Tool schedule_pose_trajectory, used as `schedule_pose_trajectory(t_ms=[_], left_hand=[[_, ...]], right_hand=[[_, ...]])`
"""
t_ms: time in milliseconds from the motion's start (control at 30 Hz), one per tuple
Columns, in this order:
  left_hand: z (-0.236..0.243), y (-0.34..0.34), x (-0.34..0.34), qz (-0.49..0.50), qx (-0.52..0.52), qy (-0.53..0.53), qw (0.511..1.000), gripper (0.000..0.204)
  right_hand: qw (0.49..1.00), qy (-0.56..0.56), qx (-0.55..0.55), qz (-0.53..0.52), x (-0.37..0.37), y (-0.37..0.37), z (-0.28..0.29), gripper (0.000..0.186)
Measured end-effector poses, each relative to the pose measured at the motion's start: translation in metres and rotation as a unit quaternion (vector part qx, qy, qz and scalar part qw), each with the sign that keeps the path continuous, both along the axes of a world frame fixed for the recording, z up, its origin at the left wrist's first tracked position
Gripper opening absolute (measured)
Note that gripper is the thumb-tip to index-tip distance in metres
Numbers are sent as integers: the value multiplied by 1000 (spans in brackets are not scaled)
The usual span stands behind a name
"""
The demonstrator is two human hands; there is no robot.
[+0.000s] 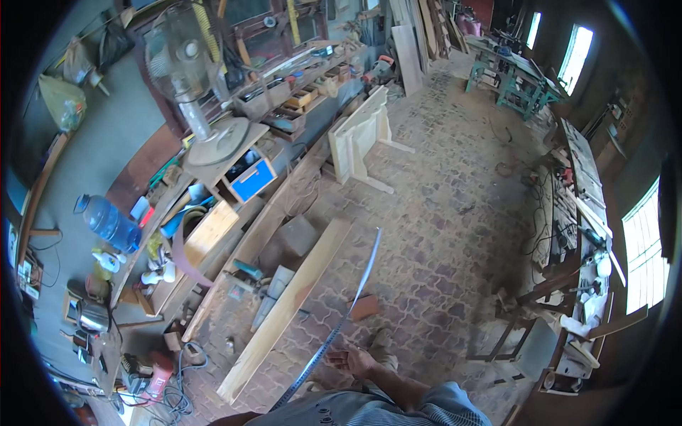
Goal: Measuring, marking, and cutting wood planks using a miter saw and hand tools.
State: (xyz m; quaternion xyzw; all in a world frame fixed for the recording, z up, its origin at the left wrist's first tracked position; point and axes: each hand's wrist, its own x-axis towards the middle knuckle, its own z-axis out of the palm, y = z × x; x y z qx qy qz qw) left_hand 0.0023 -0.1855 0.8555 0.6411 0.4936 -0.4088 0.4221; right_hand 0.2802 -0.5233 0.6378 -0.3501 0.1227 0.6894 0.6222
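A measuring tape (334, 331) has its blade run out in a long strip, slanting from my body at the lower edge up and away to the right, its far end in the air over the floor. My right hand (351, 361) is beside the blade, palm up, with fingers stretched toward it; whether they touch it I cannot tell. Only a bit of my left arm shows at the lower edge, and the left hand is out of sight. Left of the tape lies a long wooden plank (288, 305).
A brick-red block (365, 307) lies on the paved floor just beyond the tape. A pale wooden frame (359, 138) stands farther off. Along the left wall are a fan (195, 106) and a blue water jug (106, 221). A grey chair (536, 348) and a cluttered bench stand right.
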Motion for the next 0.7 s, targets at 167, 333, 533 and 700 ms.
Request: schedule_pose_trajectory(t_ms=[167, 333, 533, 700], left_hand=[[6, -44, 144, -57, -99, 15, 993, 48], [3, -82, 271, -80, -202, 29, 976, 48], [-33, -92, 405, -151, -259, -65, 952, 43], [-91, -37, 615, -310, -249, -76, 915, 38]], right_hand=[[971, 25, 34, -237, 135, -27, -20, 35], [886, 1, -121, -447, 326, -77, -16, 19], [823, -206, -148, -508, 530, -150, -5, 25], [821, -185, -149, -519, 689, -137, 14, 22]])
